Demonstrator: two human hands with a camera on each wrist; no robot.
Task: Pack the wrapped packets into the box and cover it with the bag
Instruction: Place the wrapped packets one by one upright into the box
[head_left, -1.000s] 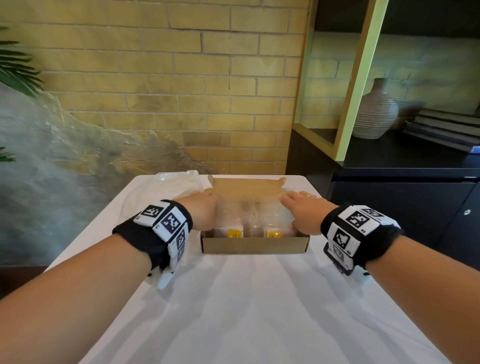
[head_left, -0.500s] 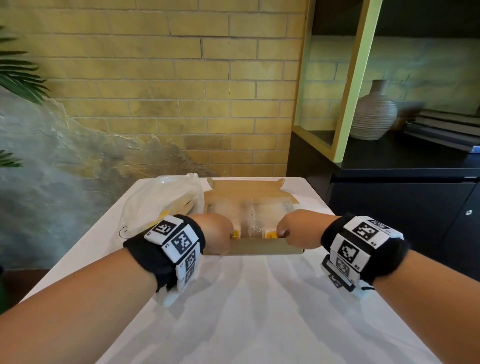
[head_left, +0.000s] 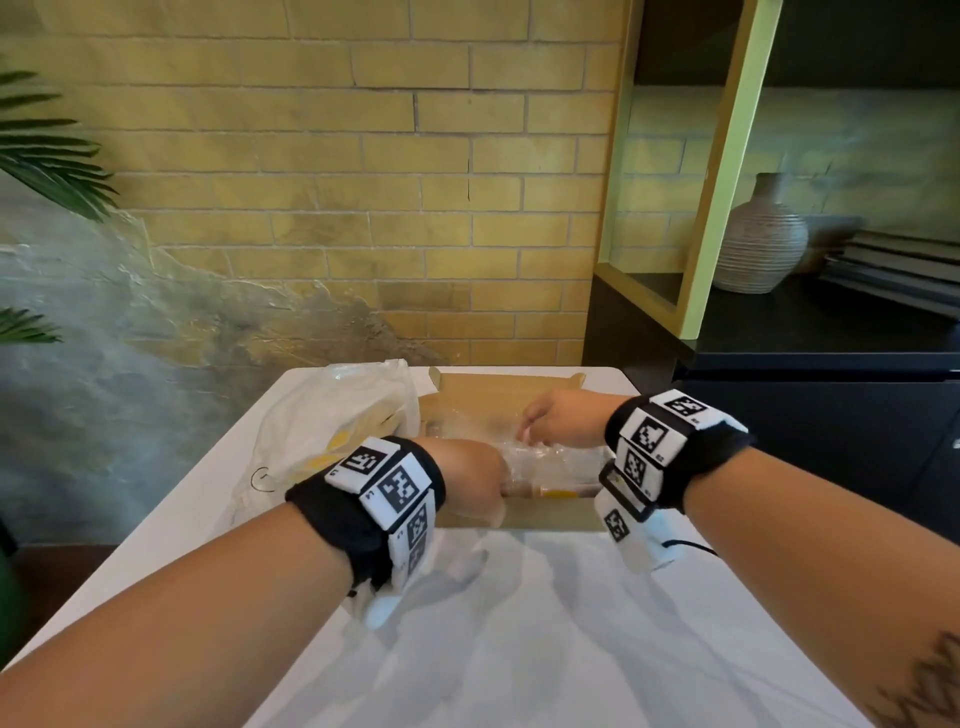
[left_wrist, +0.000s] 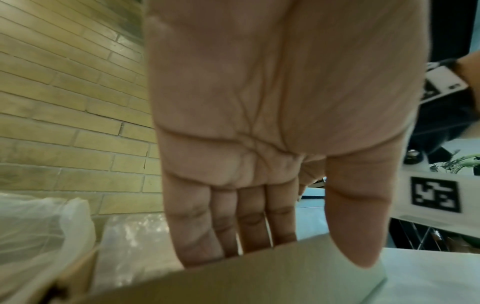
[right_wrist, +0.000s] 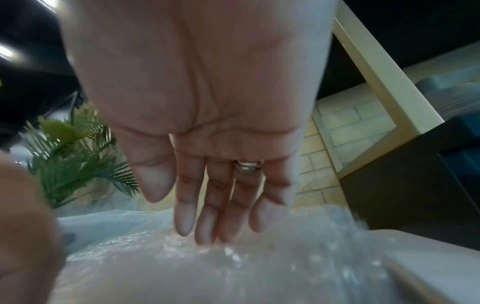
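Note:
An open brown cardboard box (head_left: 545, 517) sits at the far middle of the white table, its lid flap lying back. Bubble-wrapped packets (head_left: 550, 460) with yellow showing through fill it. My left hand (head_left: 467, 478) is at the box's near left corner. In the left wrist view its fingers (left_wrist: 228, 226) go down inside the front wall (left_wrist: 259, 273) and the thumb lies outside, pinching the wall. My right hand (head_left: 556, 423) reaches into the box, and its straight fingertips (right_wrist: 205, 230) press on the bubble wrap (right_wrist: 233, 267). A thin clear plastic bag (head_left: 332, 421) lies crumpled left of the box.
The table (head_left: 519, 623) ends just behind the box at a yellow brick wall. A black cabinet (head_left: 805, 415) with a ribbed vase (head_left: 761, 244) and stacked books stands close on the right. Palm leaves (head_left: 47, 161) hang at the far left.
Both hands came from the box's sides to its front wall. The right hand has since moved forward into the box onto the packets, while the left stays at the front wall.

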